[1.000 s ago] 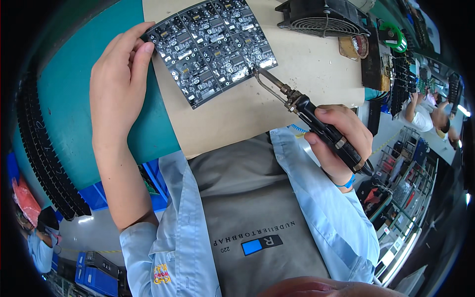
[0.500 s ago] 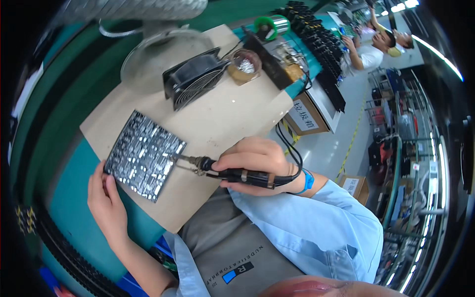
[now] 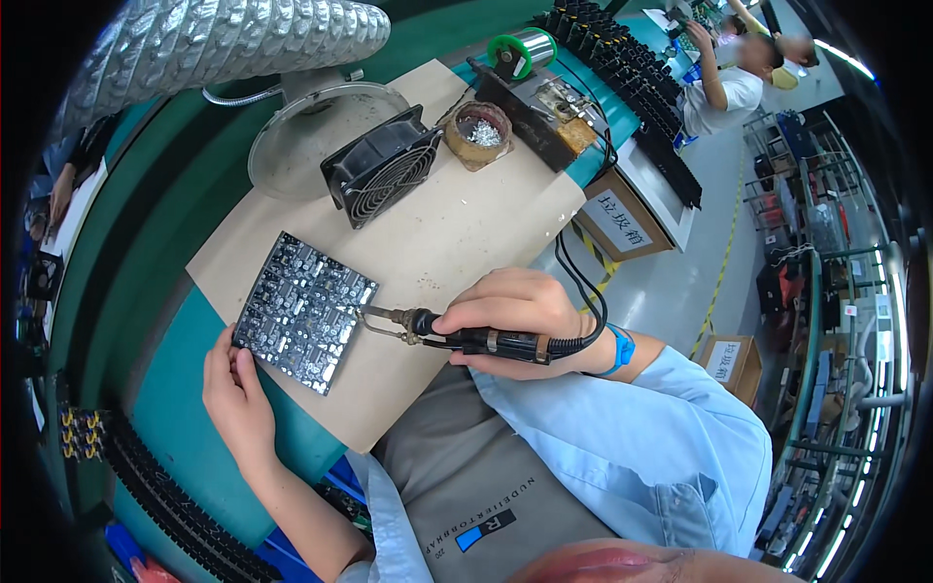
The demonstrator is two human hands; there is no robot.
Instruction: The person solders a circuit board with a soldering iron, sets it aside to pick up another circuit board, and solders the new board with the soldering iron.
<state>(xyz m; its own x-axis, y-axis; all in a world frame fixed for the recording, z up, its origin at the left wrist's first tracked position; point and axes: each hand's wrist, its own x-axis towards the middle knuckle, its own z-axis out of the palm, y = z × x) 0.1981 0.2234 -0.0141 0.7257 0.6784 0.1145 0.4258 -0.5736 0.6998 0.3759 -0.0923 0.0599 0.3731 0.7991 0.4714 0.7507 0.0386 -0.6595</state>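
Note:
A dark square circuit board [image 3: 303, 316], dense with small shiny parts, lies tilted on the brown cardboard sheet [image 3: 389, 389]. My left hand [image 3: 238, 398] pinches its lower left corner between thumb and fingers. In my right hand [image 3: 515, 311] is a black soldering iron [image 3: 501, 343], gripped like a pen. A thin metal guide runs beside its barrel. The iron's tip meets the right edge of the board, but whether it touches a joint is too small to tell. A black cable bends away from the handle past my wrist.
Behind the board stand a black fan [image 3: 384, 170], a round pot of metal bits [image 3: 478, 136] and a green solder spool [image 3: 523, 53]. A silver duct [image 3: 233, 49] hangs above. Black racks [image 3: 175, 496] line the left. Another person [image 3: 729, 97] is at the far right.
The whole view has shifted a little, so board and hands appear farther right. Both hands keep their holds, and the iron's tip stays at the board's right edge.

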